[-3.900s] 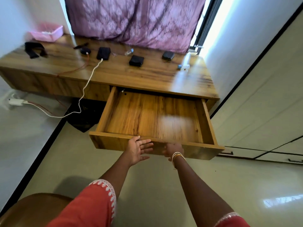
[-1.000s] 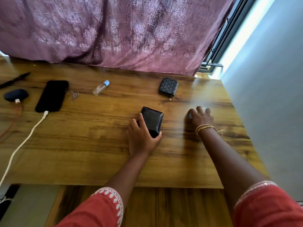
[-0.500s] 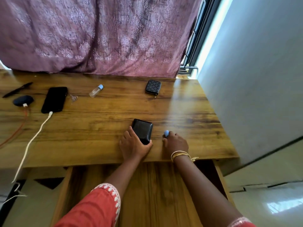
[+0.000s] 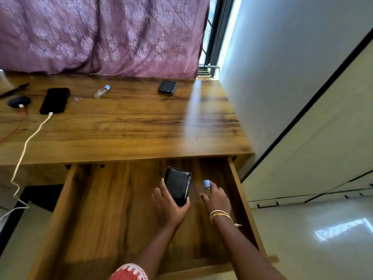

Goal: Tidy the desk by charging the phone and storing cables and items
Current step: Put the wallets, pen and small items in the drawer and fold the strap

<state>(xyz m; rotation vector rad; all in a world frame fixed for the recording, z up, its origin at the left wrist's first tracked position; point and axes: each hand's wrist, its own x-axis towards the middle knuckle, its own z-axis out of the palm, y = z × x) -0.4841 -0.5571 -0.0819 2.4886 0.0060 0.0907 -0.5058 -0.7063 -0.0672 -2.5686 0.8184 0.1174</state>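
Here, the storing step was in hand. The open drawer (image 4: 84,209) was pulled out below the desk (image 4: 131,130), and both hands were held over its right part. The black wallet (image 4: 177,184) was gripped by the left hand (image 4: 169,207), with the thumb curled along its left edge and the fingers wrapped under its near end; it was held tilted above the drawer floor and could not be judged as set down. The small bottle (image 4: 206,184), known by its blue cap, was pinched by the curled fingers of the right hand (image 4: 217,199); its body was mostly hidden by them.

On the desk, the phone (image 4: 54,100) was seen with the white cable (image 4: 30,138) plugged in, so charging was judged as done. A second bottle (image 4: 102,91), a patterned pouch (image 4: 167,87), and a dark round item (image 4: 18,101) were left on the surface.

For the next move, both held items were judged to need lowering onto the drawer floor and release, side by side.
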